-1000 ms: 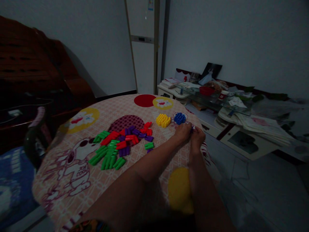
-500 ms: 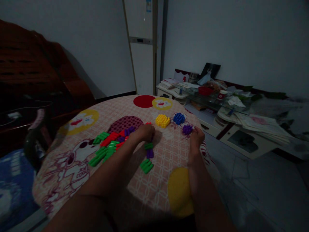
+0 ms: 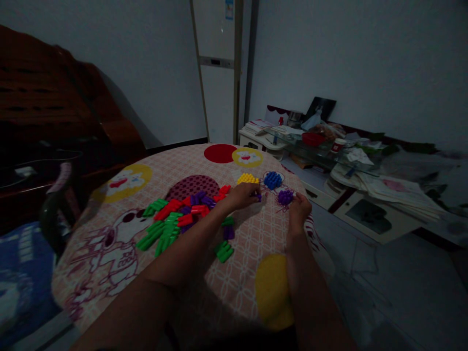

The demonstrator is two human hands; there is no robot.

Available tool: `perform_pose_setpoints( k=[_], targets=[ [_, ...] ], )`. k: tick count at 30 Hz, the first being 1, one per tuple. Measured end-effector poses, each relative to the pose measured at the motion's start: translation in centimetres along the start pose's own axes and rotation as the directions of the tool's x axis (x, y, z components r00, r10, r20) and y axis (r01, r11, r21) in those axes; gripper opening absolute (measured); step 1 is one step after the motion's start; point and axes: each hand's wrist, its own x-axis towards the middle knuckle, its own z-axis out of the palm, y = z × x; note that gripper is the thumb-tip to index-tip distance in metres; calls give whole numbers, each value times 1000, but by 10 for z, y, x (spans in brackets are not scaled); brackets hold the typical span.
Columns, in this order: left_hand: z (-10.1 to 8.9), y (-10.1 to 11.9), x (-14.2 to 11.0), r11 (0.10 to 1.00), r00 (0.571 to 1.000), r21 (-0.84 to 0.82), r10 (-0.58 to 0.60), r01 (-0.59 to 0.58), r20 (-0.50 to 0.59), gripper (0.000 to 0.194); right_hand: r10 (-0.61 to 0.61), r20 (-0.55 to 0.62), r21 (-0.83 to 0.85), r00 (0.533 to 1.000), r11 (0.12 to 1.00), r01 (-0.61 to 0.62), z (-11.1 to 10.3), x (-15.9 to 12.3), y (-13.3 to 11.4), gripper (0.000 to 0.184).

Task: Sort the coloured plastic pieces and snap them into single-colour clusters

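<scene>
To the near left of the blue cluster (image 3: 272, 180), a purple block (image 3: 259, 198) is gripped by the left hand (image 3: 244, 195); to its near right, a purple cluster (image 3: 284, 197) is edge-pinched by the right hand (image 3: 301, 207).

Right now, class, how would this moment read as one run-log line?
left hand: holds purple piece | right hand: at purple cluster | yellow cluster: partly behind left hand | blue cluster: on tablecloth

- We seem to be in a home's living room.
- We see a high-backed wooden settee (image 3: 47, 97) and floor-standing air conditioner (image 3: 218, 100).
- Our table wears a cartoon-dog tablecloth (image 3: 244, 287).
- Papers (image 3: 393, 185) clutter a low cabinet (image 3: 369, 217).
</scene>
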Motion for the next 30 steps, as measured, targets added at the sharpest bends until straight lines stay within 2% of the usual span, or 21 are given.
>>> perform_pose_setpoints(
  k=[2,6,9,12,22,30],
  targets=[
    [11,8,19,1000,999,-4,5,-5,-49,28,-7,-4,-11,1000,1000,7,0,-1,-1,42],
    [34,19,52,999,996,16,-39,40,-78,31,-1,8,10,1000,1000,0,-2,-2,-4,41],
    [45,26,67,996,990,-4,-94,94,-106,30,1,14,18,1000,1000,-2,-4,-3,-7,42],
    [50,33,77,992,989,-30,-121,119,-89,28,6,23,3,1000,1000,-6,-4,-3,-10,43],
    [61,37,90,994,992,-43,-97,101,80,38,17,24,9,1000,1000,-17,-5,-5,-12,45],
    [59,45,79,982,986,-87,-166,166,5,41,-21,25,12,999,1000,21,-3,-1,-6,45]
  ],
)
